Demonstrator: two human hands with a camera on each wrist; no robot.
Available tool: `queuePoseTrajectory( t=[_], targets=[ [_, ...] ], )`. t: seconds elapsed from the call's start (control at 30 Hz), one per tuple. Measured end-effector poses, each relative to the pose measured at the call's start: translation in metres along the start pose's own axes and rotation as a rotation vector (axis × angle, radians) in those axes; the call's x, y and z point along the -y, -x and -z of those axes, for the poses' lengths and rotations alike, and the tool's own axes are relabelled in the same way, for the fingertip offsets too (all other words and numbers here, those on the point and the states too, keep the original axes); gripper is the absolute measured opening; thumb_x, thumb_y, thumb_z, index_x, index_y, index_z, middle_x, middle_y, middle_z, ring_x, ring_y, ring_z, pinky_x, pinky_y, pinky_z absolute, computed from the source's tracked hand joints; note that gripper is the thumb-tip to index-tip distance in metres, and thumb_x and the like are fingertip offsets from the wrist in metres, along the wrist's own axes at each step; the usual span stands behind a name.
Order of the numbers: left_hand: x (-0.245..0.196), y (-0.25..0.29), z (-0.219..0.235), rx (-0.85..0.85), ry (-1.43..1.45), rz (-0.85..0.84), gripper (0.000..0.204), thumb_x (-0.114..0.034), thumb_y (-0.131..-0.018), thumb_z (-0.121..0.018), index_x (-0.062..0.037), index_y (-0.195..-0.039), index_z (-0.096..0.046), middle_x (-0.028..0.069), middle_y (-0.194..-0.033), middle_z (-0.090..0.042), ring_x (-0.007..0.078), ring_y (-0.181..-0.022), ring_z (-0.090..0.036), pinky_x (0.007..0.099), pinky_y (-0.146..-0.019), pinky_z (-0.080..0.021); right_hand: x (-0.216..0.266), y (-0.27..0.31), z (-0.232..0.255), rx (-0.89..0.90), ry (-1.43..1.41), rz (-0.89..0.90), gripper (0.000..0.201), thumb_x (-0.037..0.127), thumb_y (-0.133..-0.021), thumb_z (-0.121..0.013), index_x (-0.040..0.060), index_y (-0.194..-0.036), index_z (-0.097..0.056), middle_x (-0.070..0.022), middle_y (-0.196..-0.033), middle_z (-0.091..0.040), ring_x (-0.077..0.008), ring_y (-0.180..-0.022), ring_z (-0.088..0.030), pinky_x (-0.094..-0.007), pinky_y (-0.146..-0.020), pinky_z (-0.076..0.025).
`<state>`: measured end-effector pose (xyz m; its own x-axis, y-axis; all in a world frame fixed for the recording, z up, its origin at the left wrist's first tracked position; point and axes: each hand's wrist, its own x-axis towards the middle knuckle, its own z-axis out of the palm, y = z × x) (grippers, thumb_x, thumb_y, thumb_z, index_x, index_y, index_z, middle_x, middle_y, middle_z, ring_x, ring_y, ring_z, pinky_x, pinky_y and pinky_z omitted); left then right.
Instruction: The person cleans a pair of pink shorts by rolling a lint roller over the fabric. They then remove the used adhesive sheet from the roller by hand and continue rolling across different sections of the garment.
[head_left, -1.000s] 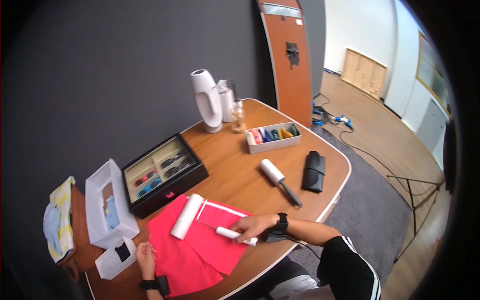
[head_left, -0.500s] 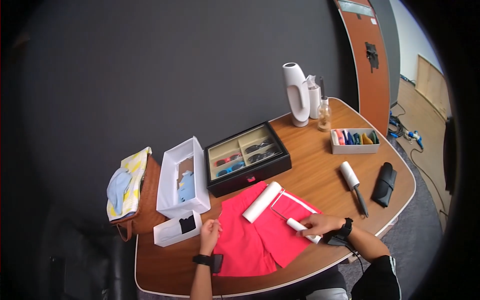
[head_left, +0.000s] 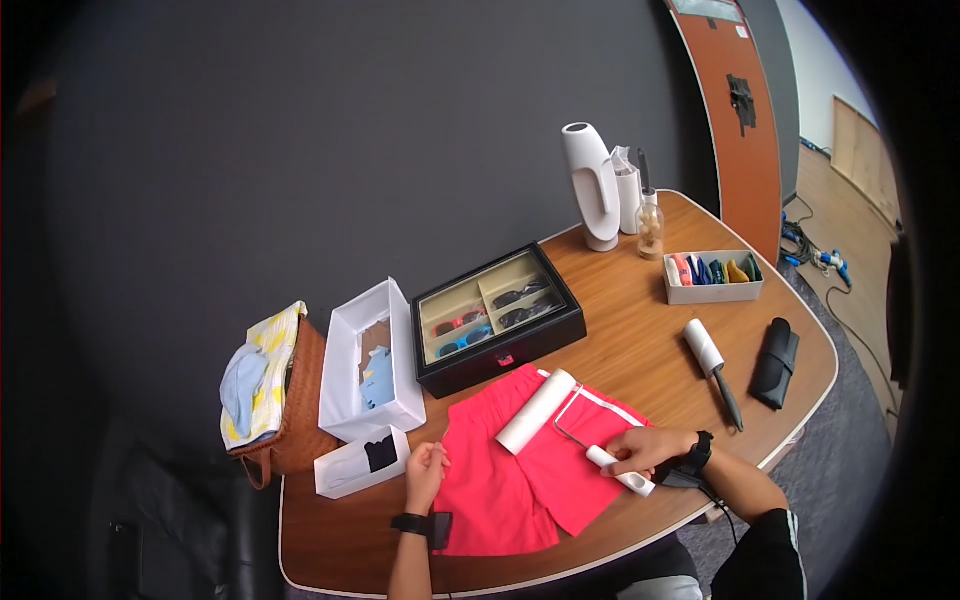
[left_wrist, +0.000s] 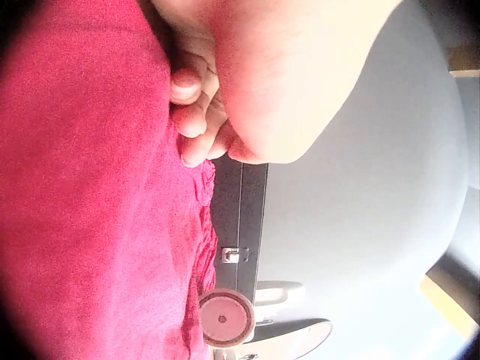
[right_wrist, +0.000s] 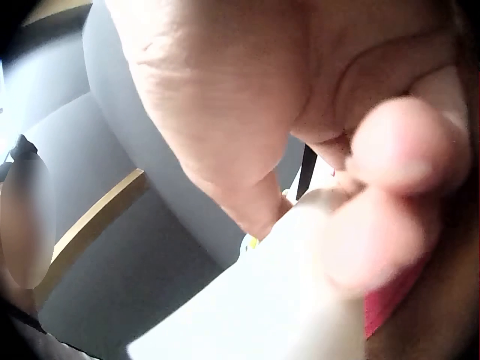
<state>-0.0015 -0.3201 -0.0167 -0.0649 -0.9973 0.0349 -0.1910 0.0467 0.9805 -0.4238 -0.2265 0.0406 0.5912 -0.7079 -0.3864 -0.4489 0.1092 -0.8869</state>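
Observation:
Red shorts (head_left: pixel 500 490) with a white stripe lie spread on the table. Across them rests the large white roller (head_left: pixel 537 412), joined by a thin metal rod to its white handle (head_left: pixel 638 482). My right hand (head_left: pixel 642 450) grips that handle, and the right wrist view shows the fingers (right_wrist: pixel 375 240) round a white surface. At the shorts' left edge my left hand (head_left: pixel 427 472) rests with fingers loosely curled. In the left wrist view the left fingertips (left_wrist: pixel 193 120) are beside the red cloth (left_wrist: pixel 90 187), and the roller's round end (left_wrist: pixel 226 319) shows further along.
Left of the shorts stand a small white box (head_left: pixel 345 474), a larger white bin (head_left: pixel 335 375) and a brown basket (head_left: pixel 305 400). Behind is a black glasses case (head_left: pixel 548 338). To the right lie a second roller (head_left: pixel 703 345), a black pouch (head_left: pixel 775 365) and a box of rolled items (head_left: pixel 715 293).
The head view has swung left since the first frame, so the table appears further right. My right hand still holds the handle, and the roller remains on the shorts. My left hand stays at their left edge.

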Motion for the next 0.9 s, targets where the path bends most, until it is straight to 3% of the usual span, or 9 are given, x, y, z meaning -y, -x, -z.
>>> queuePoseTrajectory(
  t=[0.07, 0.17, 0.3, 0.43, 0.53, 0.63, 0.73, 0.8, 0.9],
  targets=[
    [0.001, -0.001, 0.001, 0.001, 0.002, -0.002, 0.021, -0.019, -0.104, -0.054, -0.0048, -0.088, -0.059, 0.0011, -0.071, -0.060, 0.0043, -0.050, -0.046, 0.0192, -0.042, -0.031, -0.012, -0.004, 0.004, 0.134, -0.007, 0.139, 0.037, 0.037, -0.099, -0.062, 0.0033, -0.083, -0.064, -0.0010, -0.061, -0.060, -0.0080, -0.050, -0.057, -0.0232, -0.046, -0.043],
    [-0.002, 0.000, -0.001, 0.001, 0.018, -0.004, 0.022, -0.018, -0.104, -0.054, -0.0045, -0.087, -0.058, 0.0012, -0.070, -0.060, 0.0046, -0.051, -0.047, 0.0195, -0.045, -0.034, -0.014, -0.004, 0.004, 0.161, 0.004, 0.128, 0.036, 0.037, -0.099, -0.062, 0.0032, -0.086, -0.064, -0.0009, -0.062, -0.061, -0.0073, -0.050, -0.058, -0.0225, -0.046, -0.043],
    [-0.004, 0.002, -0.002, 0.007, 0.029, -0.023, 0.023, -0.017, -0.105, -0.054, -0.0044, -0.086, -0.057, 0.0011, -0.069, -0.060, 0.0045, -0.052, -0.048, 0.0196, -0.048, -0.036, 0.011, 0.005, -0.003, -0.031, -0.034, -0.010, 0.038, 0.038, -0.099, -0.063, 0.0033, -0.083, -0.064, -0.0009, -0.061, -0.061, -0.0081, -0.050, -0.057, -0.0221, -0.047, -0.043],
    [-0.001, 0.000, -0.001, 0.012, 0.017, -0.020, 0.023, -0.017, -0.105, -0.054, -0.0045, -0.085, -0.057, 0.0011, -0.069, -0.060, 0.0042, -0.052, -0.048, 0.0195, -0.048, -0.036, -0.002, -0.001, -0.002, -0.028, -0.028, -0.008, 0.039, 0.038, -0.098, -0.063, 0.0035, -0.081, -0.063, -0.0010, -0.061, -0.060, -0.0083, -0.049, -0.057, -0.0223, -0.046, -0.042],
    [0.005, -0.003, 0.001, 0.010, 0.008, -0.044, 0.021, -0.016, -0.104, -0.054, -0.0049, -0.087, -0.058, 0.0019, -0.070, -0.061, 0.0045, -0.049, -0.047, 0.0197, -0.042, -0.031, -0.023, -0.009, 0.002, 0.147, -0.065, 0.137, 0.038, 0.038, -0.098, -0.064, 0.0036, -0.083, -0.063, -0.0007, -0.061, -0.060, -0.0080, -0.049, -0.056, -0.0225, -0.045, -0.042],
    [0.006, -0.002, 0.000, 0.004, 0.011, -0.033, 0.022, -0.017, -0.104, -0.054, -0.0054, -0.086, -0.058, 0.0019, -0.070, -0.061, 0.0045, -0.049, -0.046, 0.0198, -0.041, -0.031, -0.013, -0.005, 0.002, 0.166, -0.090, 0.077, 0.035, 0.037, -0.098, -0.064, 0.0039, -0.087, -0.063, -0.0007, -0.061, -0.061, -0.0079, -0.051, -0.058, -0.0224, -0.044, -0.042],
    [0.005, 0.000, 0.000, 0.012, 0.015, -0.049, 0.021, -0.018, -0.104, -0.054, -0.0056, -0.087, -0.059, 0.0018, -0.070, -0.061, 0.0044, -0.049, -0.046, 0.0197, -0.041, -0.030, 0.000, 0.000, -0.001, 0.024, -0.092, -0.015, 0.033, 0.036, -0.098, -0.064, 0.0033, -0.097, -0.063, -0.0007, -0.062, -0.061, -0.0080, -0.052, -0.059, -0.0217, -0.045, -0.043],
    [0.004, -0.001, 0.000, -0.001, 0.029, -0.035, 0.021, -0.018, -0.104, -0.054, -0.0059, -0.088, -0.059, 0.0017, -0.070, -0.061, 0.0044, -0.048, -0.046, 0.0196, -0.040, -0.030, 0.001, -0.002, -0.002, -0.021, -0.120, -0.022, 0.034, 0.033, -0.097, -0.065, 0.0034, -0.114, -0.059, -0.0015, -0.064, -0.062, -0.0087, -0.051, -0.060, -0.0223, -0.044, -0.043],
    [0.008, -0.002, 0.001, 0.000, 0.031, -0.040, 0.021, -0.018, -0.105, -0.053, -0.0057, -0.089, -0.059, 0.0019, -0.071, -0.061, 0.0044, -0.048, -0.046, 0.0194, -0.040, -0.030, 0.010, 0.002, -0.001, -0.033, -0.129, -0.006, 0.039, 0.028, -0.097, -0.066, 0.0047, -0.126, -0.055, -0.0023, -0.066, -0.063, -0.0093, -0.050, -0.059, -0.0230, -0.043, -0.044]
  ],
)
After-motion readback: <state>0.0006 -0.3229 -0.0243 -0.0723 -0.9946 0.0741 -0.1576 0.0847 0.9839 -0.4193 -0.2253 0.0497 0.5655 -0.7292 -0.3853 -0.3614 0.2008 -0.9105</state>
